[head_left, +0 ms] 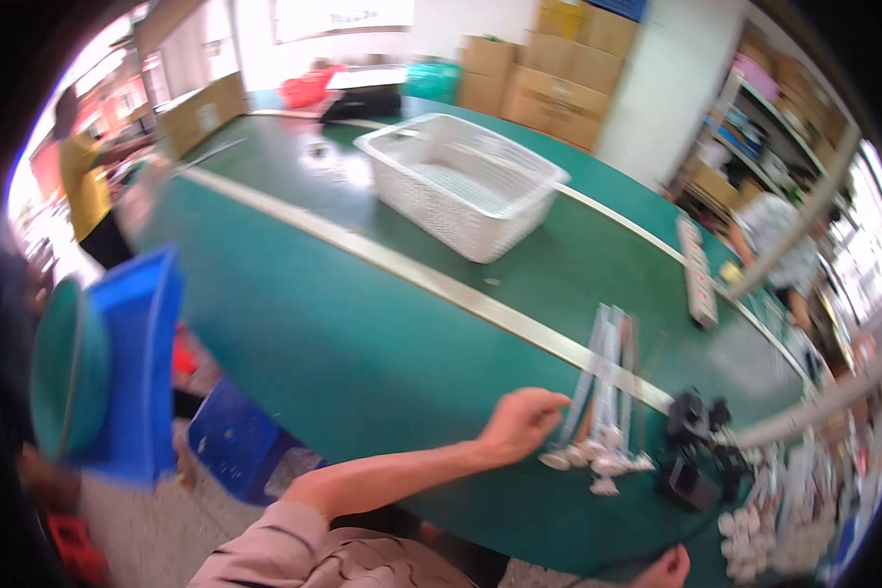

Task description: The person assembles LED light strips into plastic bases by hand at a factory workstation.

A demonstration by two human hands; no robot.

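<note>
My left hand [527, 423] is over the green table, fingers curled in and nothing visible in them. Just right of it lies a bundle of long, thin rods [606, 377] with white knobbed ends [598, 456] toward me. My right hand [666, 568] is low at the table's near edge, partly cut off by the frame, fingers closed. A thin dark line like a cable runs beside it; what the fingers hold cannot be made out. Black boxy devices, perhaps power adapters [691, 480], sit between the bundle and a larger pile of white-ended pieces [755, 534].
A white plastic basket [480, 220] stands on the table beyond a pale strip [412, 274]. A power strip [696, 269] lies at the far right. Blue and green tubs [132, 363] are at left. People [93, 181] stand at left and right; cartons [559, 98] are stacked behind.
</note>
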